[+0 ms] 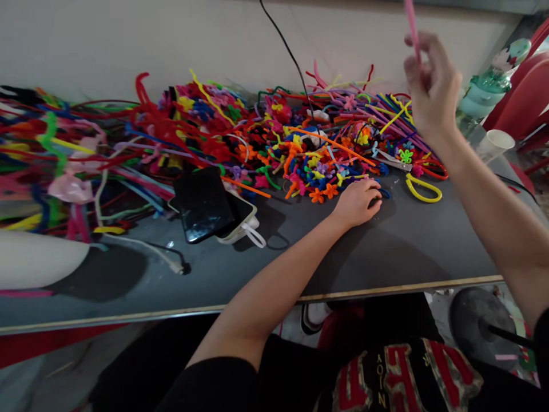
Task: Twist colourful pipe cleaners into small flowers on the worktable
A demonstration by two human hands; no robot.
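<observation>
Black shirt [403, 372] with red lettering sits closest, along the bottom edge, and both bare forearms run out from it over the grey table [407, 252].

Left hand [358, 201] is down flat on the tabletop, right at the near edge of the pipe-cleaner pile [257, 137]. Its fingers are curled together over a dark blue piece [385, 193] and touch it, but whether they pinch it or only rest on it, I can't tell from here. Orange flower shapes [323, 193] lie just beside that hand on its left, and a yellow loop [422, 191] is near on its right.

Right hand [431, 86] is up in the air, well above the table, over the right end of the pile. Its fingers are bunched tight round a pink pipe cleaner [412, 26]. That stem stands nearly upright, with its long axis running up out of the grip and off the top of the view, tipped a touch to the left. Its lower end is hidden in the hand.

So the pink stem sits high and to the right of the left hand, well apart from it. Only the right hand has hold of it.

Off to the left, a dark phone [201, 203] lies tilted on a white power bank [242, 220]. A paper cup [497, 142] stands at the far right corner.
</observation>
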